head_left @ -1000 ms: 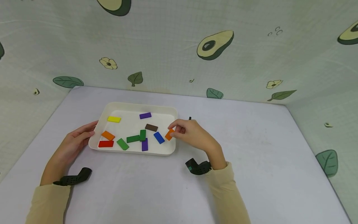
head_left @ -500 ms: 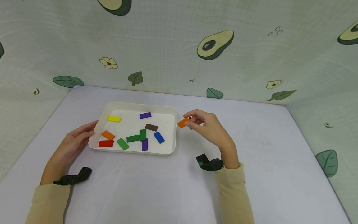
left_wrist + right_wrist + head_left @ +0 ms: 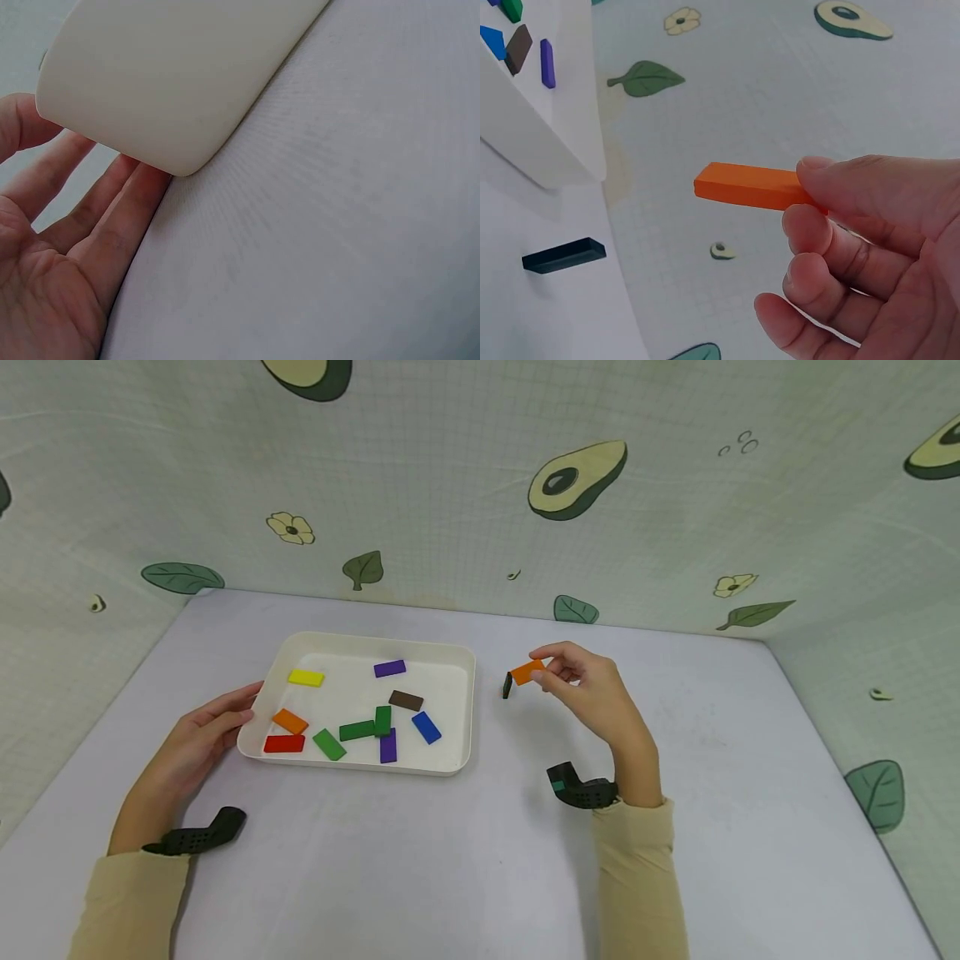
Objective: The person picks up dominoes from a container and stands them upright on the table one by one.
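Note:
My right hand (image 3: 588, 685) pinches an orange domino (image 3: 742, 185) by one end between thumb and fingers, held up over the table right of the tray. Just left of it in the head view, a black domino (image 3: 507, 685) stands upright on the table. With the thumb at the rim and the fingers against the outer wall, my left hand (image 3: 202, 739) grips the left side of the white tray (image 3: 172, 82). Inside the tray lie loose dominoes, among them a yellow one (image 3: 306, 678), a red one (image 3: 284, 744), a brown one (image 3: 406, 700) and a blue one (image 3: 427, 727).
Several green and purple dominoes also lie in the tray; a green domino (image 3: 383, 721) overlaps a purple domino (image 3: 387, 746). The white table (image 3: 712, 777) extends to the right and front. A cloth (image 3: 450, 485) printed with avocados hangs behind it.
My right hand has lifted the orange domino out of the tray's right end and carried it right, beside the standing black domino. The left hand and tray stay put.

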Tool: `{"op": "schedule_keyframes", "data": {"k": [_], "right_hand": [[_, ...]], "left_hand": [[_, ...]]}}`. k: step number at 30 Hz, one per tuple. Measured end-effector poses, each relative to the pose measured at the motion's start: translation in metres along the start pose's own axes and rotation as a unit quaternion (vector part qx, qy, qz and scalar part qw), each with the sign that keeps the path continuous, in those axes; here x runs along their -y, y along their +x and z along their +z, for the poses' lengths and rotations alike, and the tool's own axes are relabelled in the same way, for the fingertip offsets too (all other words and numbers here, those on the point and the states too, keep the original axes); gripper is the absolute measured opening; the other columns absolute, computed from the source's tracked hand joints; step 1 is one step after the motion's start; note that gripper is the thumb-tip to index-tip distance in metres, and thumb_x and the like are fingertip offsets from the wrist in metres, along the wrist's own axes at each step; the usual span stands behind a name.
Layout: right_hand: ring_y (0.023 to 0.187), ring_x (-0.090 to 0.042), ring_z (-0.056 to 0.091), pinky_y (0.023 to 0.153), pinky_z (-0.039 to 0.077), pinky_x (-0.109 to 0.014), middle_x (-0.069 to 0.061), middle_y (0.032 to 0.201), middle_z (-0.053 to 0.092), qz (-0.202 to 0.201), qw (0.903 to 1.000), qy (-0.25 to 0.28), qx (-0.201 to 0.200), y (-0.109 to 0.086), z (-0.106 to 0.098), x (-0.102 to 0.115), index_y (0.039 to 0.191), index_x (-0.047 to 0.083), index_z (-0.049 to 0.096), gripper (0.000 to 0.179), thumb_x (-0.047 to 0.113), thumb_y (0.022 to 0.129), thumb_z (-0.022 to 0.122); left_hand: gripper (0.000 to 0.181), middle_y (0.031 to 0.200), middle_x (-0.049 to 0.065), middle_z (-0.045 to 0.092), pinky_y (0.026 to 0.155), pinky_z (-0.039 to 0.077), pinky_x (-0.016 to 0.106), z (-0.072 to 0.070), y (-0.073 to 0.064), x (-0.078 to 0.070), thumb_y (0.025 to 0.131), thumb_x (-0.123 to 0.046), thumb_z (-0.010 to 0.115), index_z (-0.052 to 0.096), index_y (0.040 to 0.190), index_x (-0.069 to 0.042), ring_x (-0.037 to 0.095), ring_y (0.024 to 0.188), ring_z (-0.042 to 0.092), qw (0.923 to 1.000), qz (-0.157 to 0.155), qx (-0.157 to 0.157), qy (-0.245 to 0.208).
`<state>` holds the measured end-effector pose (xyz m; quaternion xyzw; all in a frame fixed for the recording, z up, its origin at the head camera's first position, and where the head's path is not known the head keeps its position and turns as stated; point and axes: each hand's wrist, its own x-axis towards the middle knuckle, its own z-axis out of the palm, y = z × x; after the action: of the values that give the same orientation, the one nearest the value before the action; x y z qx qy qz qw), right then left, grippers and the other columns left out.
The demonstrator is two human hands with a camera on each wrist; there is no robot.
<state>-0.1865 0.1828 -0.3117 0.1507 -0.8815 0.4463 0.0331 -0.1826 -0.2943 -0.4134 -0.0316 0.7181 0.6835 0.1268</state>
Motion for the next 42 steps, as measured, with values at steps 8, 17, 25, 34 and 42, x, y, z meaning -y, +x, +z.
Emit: {"op": "schedule_keyframes", "data": {"k": [8, 17, 25, 34, 42], "right_hand": [[0.069, -0.015, 0.055, 0.06, 0.041, -0.021, -0.006, 0.081, 0.061, 0.027, 0.9994, -0.014, -0.014, 0.002, -0.001, -0.01, 0.111, 0.01, 0.063, 0.023, 0.015, 0.089, 0.062], [0.069, -0.019, 0.051, 0.059, 0.04, -0.022, -0.008, 0.081, 0.06, 0.061, 0.9969, -0.045, -0.022, 0.006, 0.003, -0.021, 0.111, 0.007, 0.063, 0.023, 0.015, 0.089, 0.061], [0.072, -0.02, 0.052, 0.063, 0.041, -0.026, -0.008, 0.083, 0.06, 0.113, 0.9921, -0.054, -0.004, 0.01, 0.007, -0.029, 0.114, 0.006, 0.062, 0.027, 0.016, 0.089, 0.059], [0.071, -0.019, 0.053, 0.064, 0.041, -0.027, -0.012, 0.081, 0.063, 0.123, 0.9903, -0.065, 0.002, 0.013, 0.013, -0.039, 0.114, 0.005, 0.062, 0.028, 0.016, 0.089, 0.062], [0.07, -0.018, 0.053, 0.065, 0.041, -0.026, -0.016, 0.082, 0.065, 0.139, 0.9879, -0.069, 0.011, 0.016, 0.021, -0.047, 0.111, 0.004, 0.062, 0.027, 0.019, 0.088, 0.063]], "left_hand": [[0.054, 0.142, -0.012, 0.038, 0.082, 0.044, 0.004, 0.0, 0.0, 0.0, 0.095, -0.029, 0.053, 0.035, 0.145, -0.02, -0.014, 0.106, 0.047, 0.9999, 0.005, 0.005, -0.007], [0.051, 0.143, -0.013, 0.038, 0.082, 0.044, 0.005, 0.0, 0.0, 0.001, 0.095, -0.027, 0.052, 0.038, 0.143, -0.02, -0.014, 0.106, 0.047, 0.9997, 0.012, 0.009, -0.018], [0.051, 0.144, -0.013, 0.036, 0.081, 0.045, 0.004, 0.0, 0.0, 0.001, 0.095, -0.029, 0.053, 0.038, 0.143, -0.022, -0.014, 0.105, 0.047, 0.9999, 0.004, 0.002, -0.015], [0.051, 0.138, -0.015, 0.04, 0.081, 0.045, 0.005, 0.0, -0.001, 0.0, 0.094, -0.03, 0.054, 0.039, 0.143, -0.022, -0.014, 0.106, 0.047, 0.9999, 0.004, 0.0, -0.01], [0.051, 0.136, -0.016, 0.042, 0.082, 0.045, 0.005, -0.001, -0.001, 0.001, 0.095, -0.026, 0.052, 0.038, 0.143, -0.02, -0.013, 0.106, 0.048, 0.9996, 0.013, 0.01, -0.024]]}}
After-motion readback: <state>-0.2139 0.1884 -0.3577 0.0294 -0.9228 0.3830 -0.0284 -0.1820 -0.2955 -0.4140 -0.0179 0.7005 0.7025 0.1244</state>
